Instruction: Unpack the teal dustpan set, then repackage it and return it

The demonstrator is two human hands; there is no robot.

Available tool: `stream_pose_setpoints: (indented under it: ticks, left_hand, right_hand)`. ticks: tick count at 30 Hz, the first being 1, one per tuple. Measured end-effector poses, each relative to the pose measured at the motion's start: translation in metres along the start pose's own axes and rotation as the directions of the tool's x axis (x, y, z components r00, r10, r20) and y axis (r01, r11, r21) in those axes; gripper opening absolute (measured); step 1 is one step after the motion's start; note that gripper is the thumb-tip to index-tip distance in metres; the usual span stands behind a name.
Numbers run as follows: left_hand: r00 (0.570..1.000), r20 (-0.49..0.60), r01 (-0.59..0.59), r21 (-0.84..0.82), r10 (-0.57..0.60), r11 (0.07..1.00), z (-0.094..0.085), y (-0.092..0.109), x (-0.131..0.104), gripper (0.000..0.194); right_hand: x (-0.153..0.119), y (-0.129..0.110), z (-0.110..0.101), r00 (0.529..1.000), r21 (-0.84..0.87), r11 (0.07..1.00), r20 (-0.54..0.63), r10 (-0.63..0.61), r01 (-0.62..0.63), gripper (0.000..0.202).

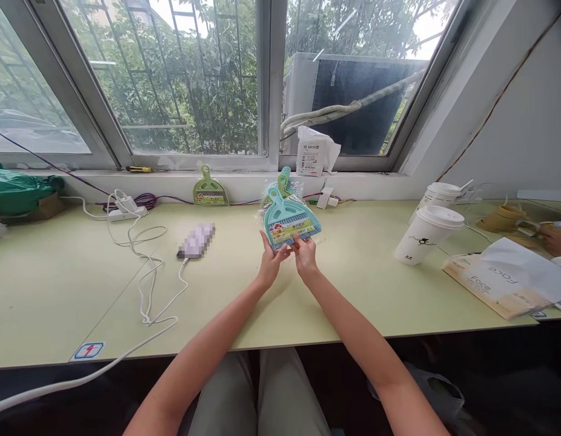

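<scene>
A small turquoise dustpan-and-brush set (285, 215) with a printed label is raised over the table, handle pointing up and away from me. My left hand (269, 263) is closed on its lower left edge, with the thumb at the front. My right hand (305, 255) grips the bottom edge near the middle and right. Behind it are more dustpan sets (285, 181) in clear plastic, partly hidden. A green dustpan set (209, 189) leans against the low wall under the window, left of my hands.
A phone (197, 241) on a white cable (148, 290) lies to the left, near a power strip (123, 212). Paper cups (419, 236) and a tissue packet (494, 278) stand at right. Another person's hand (557, 239) shows at the far right. A white package (314, 154) rests on the sill.
</scene>
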State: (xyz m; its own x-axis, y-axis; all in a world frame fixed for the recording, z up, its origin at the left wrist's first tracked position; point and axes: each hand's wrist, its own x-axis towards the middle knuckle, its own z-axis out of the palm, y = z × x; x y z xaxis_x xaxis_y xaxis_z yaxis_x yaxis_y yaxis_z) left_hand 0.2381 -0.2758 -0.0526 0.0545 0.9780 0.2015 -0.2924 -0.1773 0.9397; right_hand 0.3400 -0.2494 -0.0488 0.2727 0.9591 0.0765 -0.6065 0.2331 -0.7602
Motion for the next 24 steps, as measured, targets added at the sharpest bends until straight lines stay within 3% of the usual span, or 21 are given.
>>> stream_pose_setpoints:
  ticks: [4,8,13,17,21,24]
  left_hand:
    - [0.989,-0.132,0.060,-0.019,-0.063,0.998,-0.013,0.010,0.015,0.083]
    - [0.999,-0.046,0.030,0.059,-0.027,0.998,-0.027,0.015,0.020,0.061]
    - [0.999,0.010,0.035,0.099,-0.036,0.994,-0.028,0.010,0.018,0.058]
    - [0.997,0.050,0.059,0.082,-0.063,0.995,-0.033,0.010,0.023,0.054]
    - [0.998,0.005,0.070,0.095,-0.070,0.993,-0.038,0.008,0.025,0.052]
    - [0.997,-0.028,0.071,0.133,-0.068,0.989,-0.039,0.005,0.025,0.051]
  right_hand:
    - [-0.001,-0.001,0.002,1.000,0.005,1.000,0.030,-0.005,0.005,0.038]
    - [-0.008,0.004,0.008,0.997,-0.033,0.999,0.072,0.032,-0.029,0.038]
    - [-0.006,0.002,0.004,0.998,-0.058,0.997,0.031,0.048,-0.046,0.032]
    - [0.002,-0.002,0.000,0.995,-0.049,0.997,0.075,0.065,-0.062,0.032]
    - [0.008,-0.002,0.000,0.991,-0.104,0.990,0.089,0.103,-0.093,0.028]
    - [0.015,-0.006,-0.006,0.970,-0.204,0.959,0.108,0.220,-0.195,0.022]
